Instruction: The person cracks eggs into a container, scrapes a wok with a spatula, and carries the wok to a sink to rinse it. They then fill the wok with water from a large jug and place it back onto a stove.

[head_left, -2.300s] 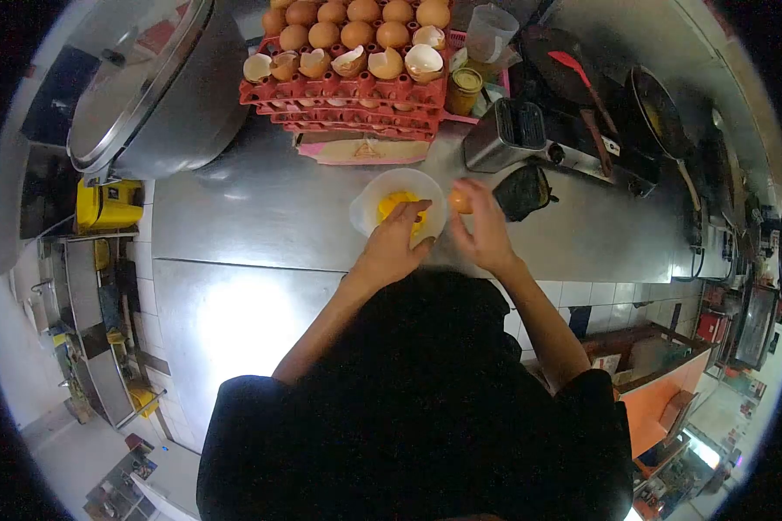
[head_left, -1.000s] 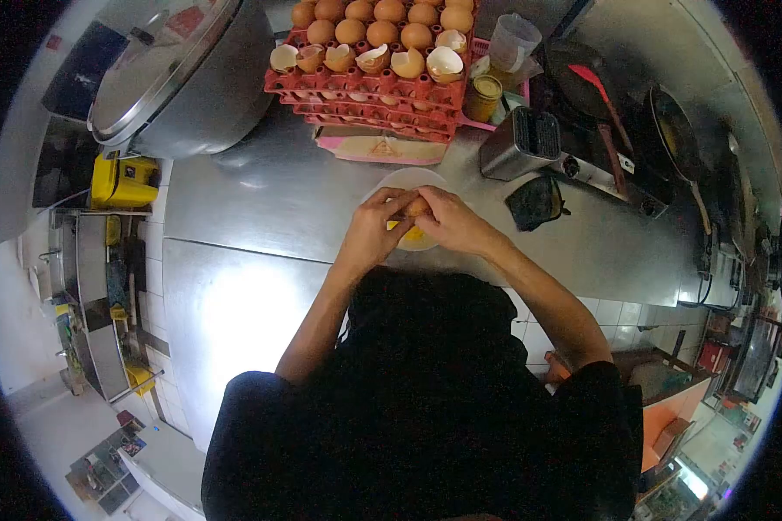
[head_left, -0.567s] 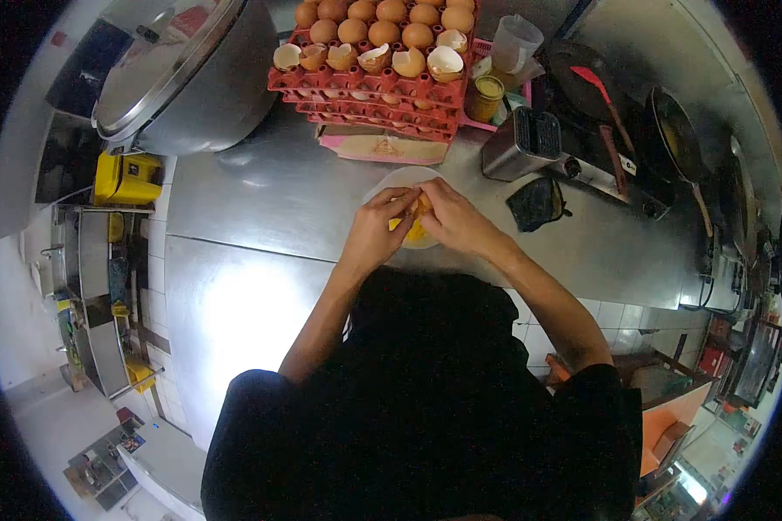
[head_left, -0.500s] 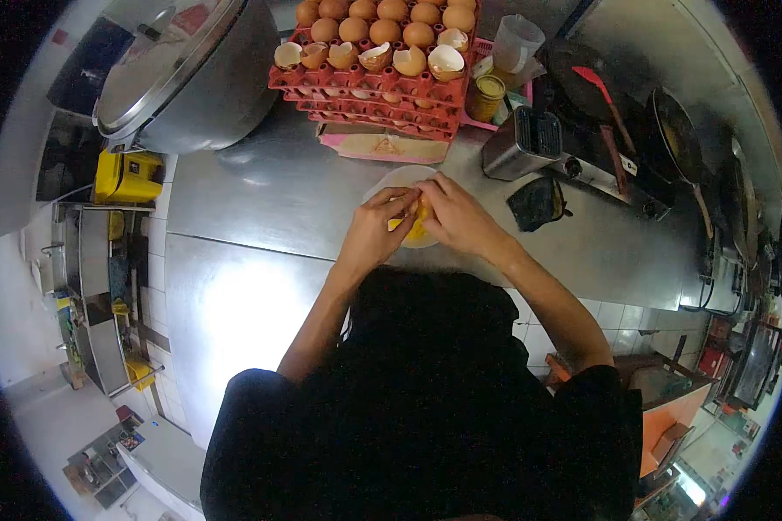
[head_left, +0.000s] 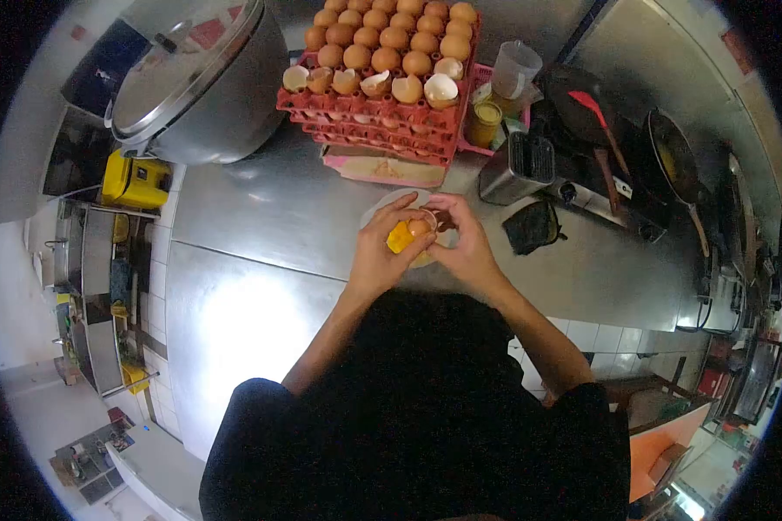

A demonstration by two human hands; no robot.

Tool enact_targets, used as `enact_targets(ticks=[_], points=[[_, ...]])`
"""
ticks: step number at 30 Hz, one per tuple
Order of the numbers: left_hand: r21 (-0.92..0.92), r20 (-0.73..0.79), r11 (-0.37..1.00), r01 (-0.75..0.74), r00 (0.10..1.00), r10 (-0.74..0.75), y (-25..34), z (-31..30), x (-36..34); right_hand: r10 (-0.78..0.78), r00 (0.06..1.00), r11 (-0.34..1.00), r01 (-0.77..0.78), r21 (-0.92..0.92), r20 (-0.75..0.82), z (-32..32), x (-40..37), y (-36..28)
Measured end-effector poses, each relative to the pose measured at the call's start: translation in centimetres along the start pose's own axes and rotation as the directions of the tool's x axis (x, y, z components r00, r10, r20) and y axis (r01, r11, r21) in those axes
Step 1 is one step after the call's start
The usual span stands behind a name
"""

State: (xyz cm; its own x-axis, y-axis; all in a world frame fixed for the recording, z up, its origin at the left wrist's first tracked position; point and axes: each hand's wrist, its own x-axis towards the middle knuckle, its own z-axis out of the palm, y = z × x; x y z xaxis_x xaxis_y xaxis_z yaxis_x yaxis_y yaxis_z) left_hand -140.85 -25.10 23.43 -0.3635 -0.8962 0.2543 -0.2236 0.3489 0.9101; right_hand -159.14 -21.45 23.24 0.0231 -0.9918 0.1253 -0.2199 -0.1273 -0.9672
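Note:
My left hand [head_left: 381,247] holds a brown eggshell piece [head_left: 419,227] between thumb and fingers. Close beside it, my right hand [head_left: 465,239] has its fingers curled round another shell part, partly hidden by the fingers. Both hands are over a round pale bowl [head_left: 375,214], and yellow egg [head_left: 399,237] shows below them. Beyond the bowl stands a stack of red egg trays [head_left: 374,130] with whole brown eggs [head_left: 394,37] and a front row of broken, open shells [head_left: 375,84].
A large lidded pot [head_left: 226,104] stands at the back left. To the right are a metal container [head_left: 506,174], a black cloth-like item [head_left: 532,227], a jar [head_left: 483,123], a clear jug [head_left: 514,69], a stove [head_left: 582,193] and a pan [head_left: 672,152] on the steel table [head_left: 321,226].
The hands have moved slightly apart and turned, and the eggshell now shows between them. The view has tilted, so trays and table sit lower in the picture.

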Motion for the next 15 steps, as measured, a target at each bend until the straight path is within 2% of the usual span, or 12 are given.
enact_targets(ticks=[1, 2, 4, 5, 7, 8, 10, 11, 13, 15], points=[[0.094, 0.010, 0.992, -0.087, 0.996, 0.086, 0.3, -0.1, 0.3, -0.024, 0.999, 0.997, 0.025, 0.075, -0.026, 0.0, 0.3, -0.1], [0.095, 0.009, 0.991, -0.096, 0.995, 0.095, 0.8, -0.1, 0.4, -0.032, 0.999, 0.997, 0.034, 0.072, -0.029, -0.3, 0.5, -0.3], [-0.212, -0.003, 0.977, 0.016, 1.000, -0.017, 2.3, -0.5, 0.9, 0.039, 0.999, 0.983, -0.043, 0.179, 0.028, -1.1, 1.3, -2.6], [-0.211, -0.005, 0.978, 0.009, 1.000, -0.010, 2.6, -0.7, 1.2, 0.032, 0.999, 0.983, -0.036, 0.177, 0.027, -1.3, 1.8, -3.2], [-0.386, -0.016, 0.922, -0.026, 1.000, 0.022, 3.0, -0.9, 2.0, -0.075, 0.996, 0.960, 0.087, 0.268, -0.054, -2.0, 3.6, -4.2], [-0.397, -0.031, 0.918, 0.018, 0.999, -0.033, 3.4, -0.9, 2.2, -0.082, 0.995, 0.960, 0.094, 0.264, -0.056, -2.5, 4.8, -5.0], [-0.362, -0.049, 0.932, 0.036, 0.997, -0.057, 3.1, -0.9, 2.3, -0.245, 0.948, 0.957, 0.270, 0.107, -0.203, -4.0, 7.8, -6.9], [-0.326, -0.068, 0.943, 0.060, 0.994, -0.087, 3.0, -0.9, 2.4, -0.252, 0.947, 0.956, 0.276, 0.103, -0.201, -4.8, 9.3, -7.9], [-0.293, -0.051, 0.951, 0.094, 0.992, -0.114, 3.4, -1.1, 1.7, -0.453, 0.847, 0.873, 0.360, -0.328, -0.277, -6.1, 12.5, -9.5], [-0.266, -0.020, 0.954, 0.136, 0.989, -0.146, 3.4, -0.8, 0.7, -0.463, 0.852, 0.851, 0.349, -0.393, -0.245, -6.4, 14.7, -8.7]])
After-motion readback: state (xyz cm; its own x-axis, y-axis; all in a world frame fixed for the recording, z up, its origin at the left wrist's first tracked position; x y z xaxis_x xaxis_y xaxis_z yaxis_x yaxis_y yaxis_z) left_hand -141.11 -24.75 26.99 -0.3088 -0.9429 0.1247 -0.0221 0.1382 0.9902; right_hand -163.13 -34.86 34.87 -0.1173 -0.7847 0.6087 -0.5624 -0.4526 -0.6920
